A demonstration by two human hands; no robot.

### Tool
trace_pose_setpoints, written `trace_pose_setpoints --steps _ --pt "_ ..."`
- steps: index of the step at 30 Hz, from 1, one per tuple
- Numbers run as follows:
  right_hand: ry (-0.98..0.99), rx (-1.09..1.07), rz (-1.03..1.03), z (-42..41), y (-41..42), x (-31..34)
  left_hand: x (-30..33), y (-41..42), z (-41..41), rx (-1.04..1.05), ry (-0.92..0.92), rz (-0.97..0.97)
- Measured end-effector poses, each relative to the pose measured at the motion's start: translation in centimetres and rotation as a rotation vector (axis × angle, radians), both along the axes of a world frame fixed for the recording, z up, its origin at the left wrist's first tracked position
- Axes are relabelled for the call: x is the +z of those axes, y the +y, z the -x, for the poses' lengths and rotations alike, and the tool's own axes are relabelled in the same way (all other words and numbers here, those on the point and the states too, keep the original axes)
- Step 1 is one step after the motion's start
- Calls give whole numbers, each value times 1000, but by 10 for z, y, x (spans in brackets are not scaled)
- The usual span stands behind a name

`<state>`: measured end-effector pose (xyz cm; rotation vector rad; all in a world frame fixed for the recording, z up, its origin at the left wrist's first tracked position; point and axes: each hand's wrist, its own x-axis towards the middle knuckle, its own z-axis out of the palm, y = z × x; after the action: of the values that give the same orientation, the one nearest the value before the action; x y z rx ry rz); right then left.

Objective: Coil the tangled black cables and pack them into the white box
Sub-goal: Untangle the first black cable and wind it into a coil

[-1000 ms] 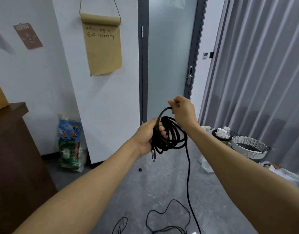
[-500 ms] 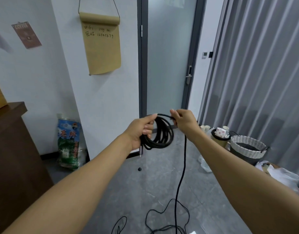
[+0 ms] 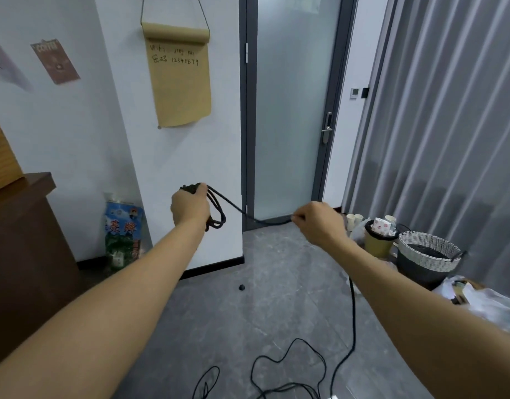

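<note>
My left hand (image 3: 189, 207) grips a bundle of black cable loops (image 3: 216, 210) held up at chest height in front of the white wall. From the bundle a taut length of black cable (image 3: 248, 216) runs right to my right hand (image 3: 320, 226), which pinches it between thumb and fingers. Below my right arm the same cable drops to the floor (image 3: 352, 326). More tangled black cable (image 3: 288, 370) lies in loose loops on the grey floor at the bottom of the view. The white box is not clearly in view.
A brown cabinet (image 3: 20, 254) stands at the left with a printed bag (image 3: 122, 231) beside it. A wicker basket (image 3: 428, 251), a yellow bin (image 3: 379, 240) with cups and plastic bags (image 3: 490, 303) crowd the right by the grey curtain. A glass door (image 3: 288, 110) is ahead.
My hands have moved apart: the left hand swung left with the coil, the right hand slid right and down along the cable, stretching a length between them.
</note>
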<state>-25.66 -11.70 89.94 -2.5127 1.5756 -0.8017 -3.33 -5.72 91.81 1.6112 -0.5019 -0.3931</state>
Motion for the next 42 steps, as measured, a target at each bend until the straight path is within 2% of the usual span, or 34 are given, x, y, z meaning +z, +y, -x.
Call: trace_pose_setpoints --steps 2,4,8,11,15,18,21,27,29,33,42 --pt "217 109 111 -18 18 12 4 5 18 -18 -292 -94" --pt "321 224 141 -33 34 26 6 9 32 -67 -470 -167" --pt "349 353 48 -46 49 49 0 5 46 -219 -576 -189" --pt "285 405 -33 -39 50 57 1 7 52 -368 -588 -199" --pt "-4 465 -133 -24 49 61 3 19 61 -654 -375 -93" --pt "-213 367 -170 -14 44 61 4 26 73 -809 -120 -39" --pt "-257 248 -179 -6 35 56 5 30 84 -907 83 -40" --pt "-387 182 -322 17 21 45 2 33 81 -1024 251 -73" --pt "-437 190 -362 24 20 41 1 34 78 -1029 294 -96" --pt "-473 151 -414 39 18 30 -5 35 69 -894 232 -92" --pt "-575 -60 -411 97 -3 -14 -19 37 -10 -275 249 -47"
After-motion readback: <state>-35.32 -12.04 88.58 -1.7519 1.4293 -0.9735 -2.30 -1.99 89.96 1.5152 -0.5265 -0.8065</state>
